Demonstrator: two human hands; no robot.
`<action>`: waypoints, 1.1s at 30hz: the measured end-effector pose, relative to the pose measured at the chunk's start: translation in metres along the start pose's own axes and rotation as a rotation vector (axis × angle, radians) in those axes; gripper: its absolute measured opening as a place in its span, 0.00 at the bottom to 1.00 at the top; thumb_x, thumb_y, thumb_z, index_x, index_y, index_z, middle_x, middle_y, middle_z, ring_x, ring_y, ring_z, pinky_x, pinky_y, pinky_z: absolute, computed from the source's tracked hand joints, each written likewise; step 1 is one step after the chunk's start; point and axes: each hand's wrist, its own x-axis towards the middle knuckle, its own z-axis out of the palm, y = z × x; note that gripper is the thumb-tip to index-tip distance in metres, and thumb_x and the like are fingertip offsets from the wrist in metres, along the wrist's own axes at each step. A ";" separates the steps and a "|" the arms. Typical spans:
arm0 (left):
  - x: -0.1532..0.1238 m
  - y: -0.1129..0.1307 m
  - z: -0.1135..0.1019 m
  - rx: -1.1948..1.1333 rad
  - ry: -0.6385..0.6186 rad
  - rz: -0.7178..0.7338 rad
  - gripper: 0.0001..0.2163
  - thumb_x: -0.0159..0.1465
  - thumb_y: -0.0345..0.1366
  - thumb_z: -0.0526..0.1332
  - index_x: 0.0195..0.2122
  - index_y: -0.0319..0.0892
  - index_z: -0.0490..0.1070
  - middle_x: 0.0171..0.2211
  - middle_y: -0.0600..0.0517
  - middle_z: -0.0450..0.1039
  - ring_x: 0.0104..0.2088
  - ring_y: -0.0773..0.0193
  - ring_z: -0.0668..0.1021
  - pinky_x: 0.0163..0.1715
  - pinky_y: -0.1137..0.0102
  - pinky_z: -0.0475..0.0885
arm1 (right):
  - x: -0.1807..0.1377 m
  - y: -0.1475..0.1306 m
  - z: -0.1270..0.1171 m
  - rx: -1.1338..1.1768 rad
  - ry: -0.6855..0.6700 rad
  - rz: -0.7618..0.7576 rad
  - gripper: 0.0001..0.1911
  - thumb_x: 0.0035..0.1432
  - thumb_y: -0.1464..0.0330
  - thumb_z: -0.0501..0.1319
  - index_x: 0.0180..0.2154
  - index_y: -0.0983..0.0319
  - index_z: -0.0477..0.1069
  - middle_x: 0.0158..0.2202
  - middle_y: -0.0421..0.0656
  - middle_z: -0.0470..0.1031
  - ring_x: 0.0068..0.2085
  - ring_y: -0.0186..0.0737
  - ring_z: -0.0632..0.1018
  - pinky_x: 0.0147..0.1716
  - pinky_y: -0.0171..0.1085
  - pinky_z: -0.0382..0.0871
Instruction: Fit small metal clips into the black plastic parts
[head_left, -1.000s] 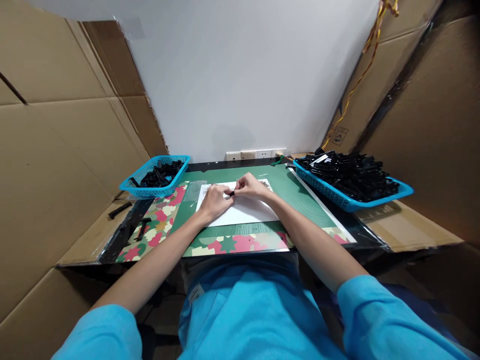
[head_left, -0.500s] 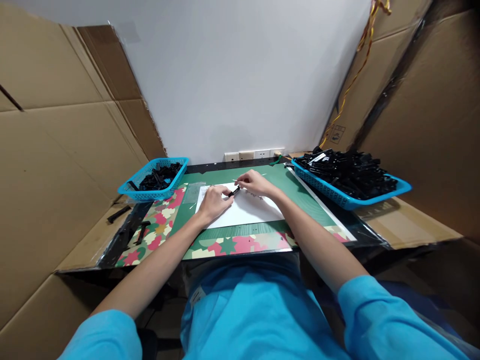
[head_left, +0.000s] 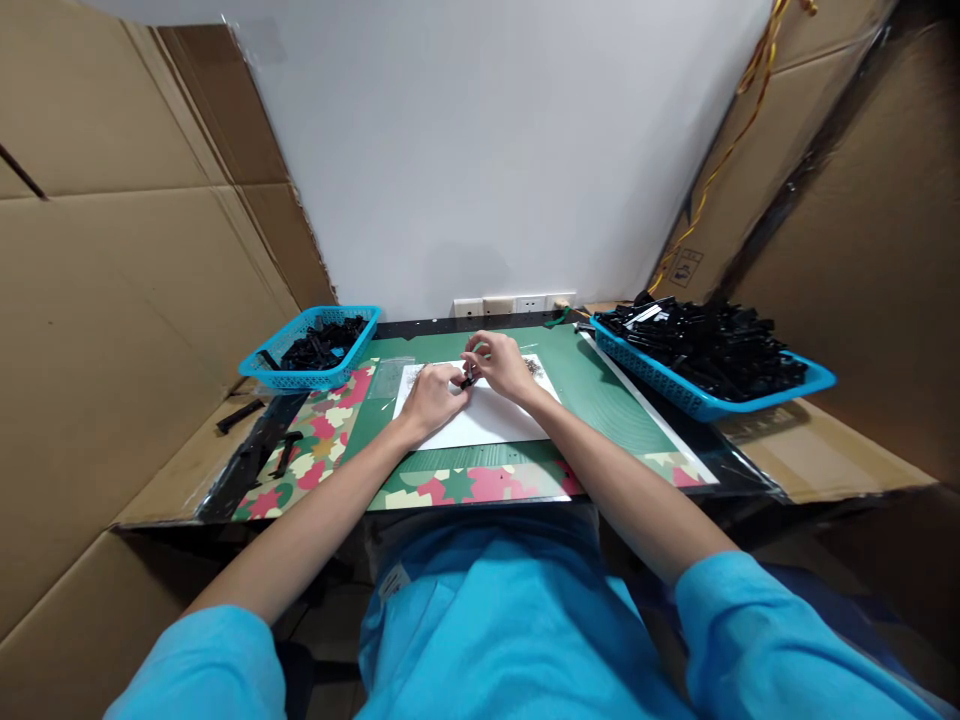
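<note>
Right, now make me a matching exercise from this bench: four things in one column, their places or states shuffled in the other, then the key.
Column one
1. left hand
2. paper sheet
3. right-hand basket
4. wall sockets

Column two
A. white, flat on the green mat
B. low on the wall, behind the work surface
C. fingertips on a small black part
D. blue, heaped with black pieces

Pairs: 1-C, 2-A, 3-D, 4-B

One wide head view looks forward and down past the shirt (head_left: 495, 610), left hand (head_left: 436, 400) and right hand (head_left: 501, 364) mid-picture, bench (head_left: 420, 327) near, wall (head_left: 487, 150) beyond.
</note>
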 end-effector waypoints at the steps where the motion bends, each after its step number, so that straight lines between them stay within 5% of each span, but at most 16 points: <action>1: 0.000 0.001 0.000 -0.002 0.000 -0.001 0.04 0.62 0.31 0.69 0.30 0.45 0.80 0.35 0.49 0.85 0.37 0.54 0.84 0.46 0.62 0.74 | 0.000 0.000 0.001 -0.016 0.002 -0.005 0.05 0.68 0.65 0.67 0.40 0.60 0.75 0.34 0.46 0.84 0.34 0.43 0.84 0.34 0.37 0.75; 26: 0.001 0.006 -0.002 -0.041 -0.017 -0.095 0.06 0.61 0.32 0.67 0.26 0.43 0.76 0.27 0.50 0.80 0.30 0.59 0.79 0.36 0.66 0.69 | -0.006 0.000 0.013 -0.207 0.080 -0.140 0.05 0.62 0.71 0.62 0.32 0.60 0.74 0.29 0.41 0.80 0.31 0.40 0.76 0.35 0.36 0.64; 33: 0.000 0.006 -0.001 -0.038 0.010 -0.071 0.04 0.63 0.31 0.68 0.37 0.44 0.83 0.39 0.49 0.85 0.39 0.56 0.84 0.47 0.63 0.74 | -0.007 0.000 0.002 -0.060 0.215 -0.138 0.07 0.70 0.63 0.61 0.42 0.60 0.75 0.33 0.44 0.82 0.32 0.41 0.81 0.36 0.36 0.70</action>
